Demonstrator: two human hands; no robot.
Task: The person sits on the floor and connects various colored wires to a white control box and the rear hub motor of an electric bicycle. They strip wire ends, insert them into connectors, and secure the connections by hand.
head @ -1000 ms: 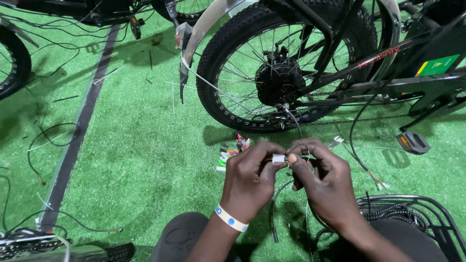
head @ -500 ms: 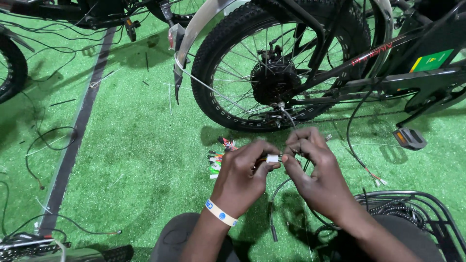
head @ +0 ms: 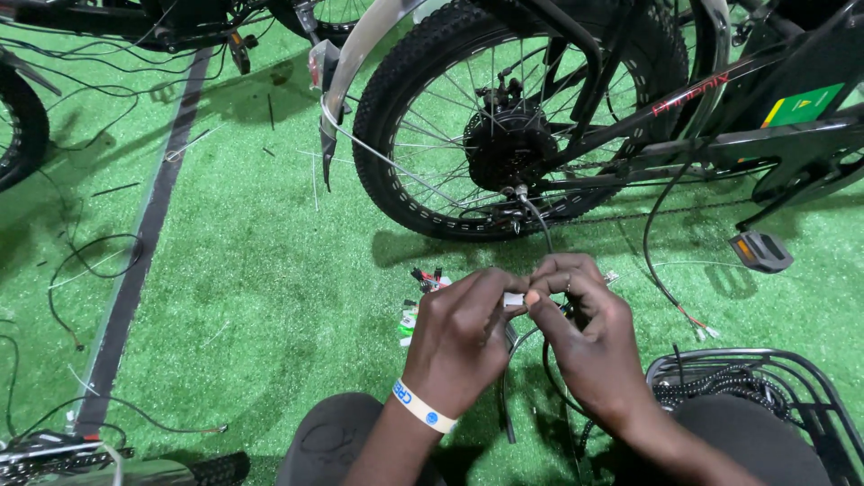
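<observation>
Down on the green turf floor, seen from the head camera, the person crouches with both knees at the bottom edge and works just behind the rear wheel of a black bicycle. Both hands meet over a small white connector, which sits pinched between them above the turf and just in front of the tyre. The left hand is closed on the connector's left end, fingers curled tight and thumb on top, with a pale wristband showing on the wrist. The right hand is closed on the right end, its fingertips pressed against the plug, apparently so the 2 halves stay lined up while the hands push toward each other. A thin black cable drops from the hub motor straight down into the hands, which likely explains why the work is held so close to the wheel: the lead looks short. Just left of the left hand, a loose cluster of small coloured connectors lies on the turf, within easy reach. Right of the hands a pedal hangs near the floor, and a black wire basket sits by the right knee. Stray wires lie scattered on the turf well to the left.
</observation>
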